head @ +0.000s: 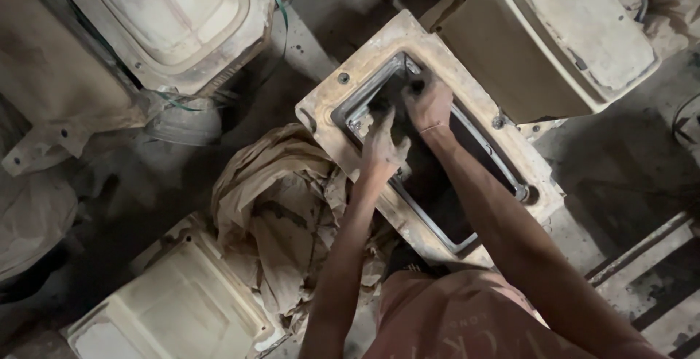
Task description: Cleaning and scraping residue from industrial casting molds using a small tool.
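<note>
A pale rectangular plaster mould lies tilted in the middle, with a dark hollow lined by a wet grey clay rim. My left hand reaches into the hollow near its upper end, fingers pressed down against the grey lining. Just beside it, my right hand pushes into the far corner of the hollow, its fingertips buried in dark clay. Both hands are smeared with clay and nearly touch. I cannot tell whether either hand grips anything.
Crumpled brown paper is heaped left of the mould. Other pale moulds stand around: upper left, upper right, lower left. A metal bar crosses the dusty floor at right.
</note>
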